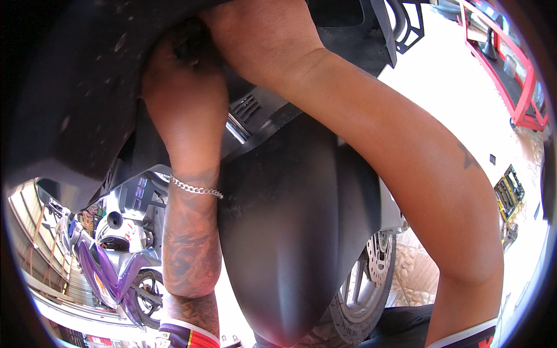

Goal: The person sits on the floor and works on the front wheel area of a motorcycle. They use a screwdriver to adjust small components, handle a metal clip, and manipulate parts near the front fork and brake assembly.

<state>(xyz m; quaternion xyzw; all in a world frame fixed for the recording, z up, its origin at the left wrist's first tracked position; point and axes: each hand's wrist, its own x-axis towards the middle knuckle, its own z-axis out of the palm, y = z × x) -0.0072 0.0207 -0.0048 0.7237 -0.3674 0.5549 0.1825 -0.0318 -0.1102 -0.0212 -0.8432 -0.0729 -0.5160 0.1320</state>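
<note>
Close in front of me is the front of a motorcycle or scooter, with dark panels (87, 98) above a matte black front fender (278, 226). My left hand (184, 93) reaches up under the panels, a chain bracelet round its wrist. My right hand (249, 32) comes in across the top from the right and is beside the left one. The fingers of both hands are hidden by the bodywork and the picture's upper edge, so what they touch cannot be seen. Between the forearms show a shiny metal tube (237, 129) and a slotted black part (246, 108).
Below the fender stands the front wheel (362, 307) with its brake disc (378, 255). A purple motorcycle (104, 267) is parked at the left. At the far right are a red-framed rack (525, 110) and a tray of tools (510, 191) on the floor.
</note>
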